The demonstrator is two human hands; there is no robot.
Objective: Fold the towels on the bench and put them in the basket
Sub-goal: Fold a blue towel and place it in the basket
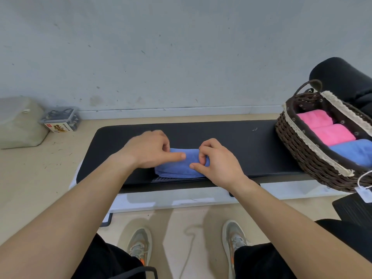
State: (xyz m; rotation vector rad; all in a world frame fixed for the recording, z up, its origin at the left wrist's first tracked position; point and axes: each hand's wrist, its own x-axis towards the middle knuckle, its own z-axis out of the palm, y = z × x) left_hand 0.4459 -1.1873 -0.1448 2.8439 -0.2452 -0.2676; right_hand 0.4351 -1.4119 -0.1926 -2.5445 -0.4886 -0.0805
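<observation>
A blue towel (pixel 179 168), folded into a small thick bundle, lies on the black bench (pixel 231 141) near its front edge. My left hand (pixel 148 150) rests on the towel's left end, fingers curled and thumb stretched across its top. My right hand (pixel 217 158) pinches the towel's right end between thumb and bent fingers. At the bench's right end stands a dark wicker basket (pixel 298 146) with a pale lace trim. Inside it lie two pink folded towels (pixel 330 131) and one blue folded towel (pixel 354 152).
A grey wall rises behind the bench. On the floor at the left sit a translucent storage bin (pixel 18 123) and a small clear box (pixel 60 119) with a printed label. A black cushion (pixel 342 77) lies behind the basket. My shoes (pixel 141 244) stand below the bench.
</observation>
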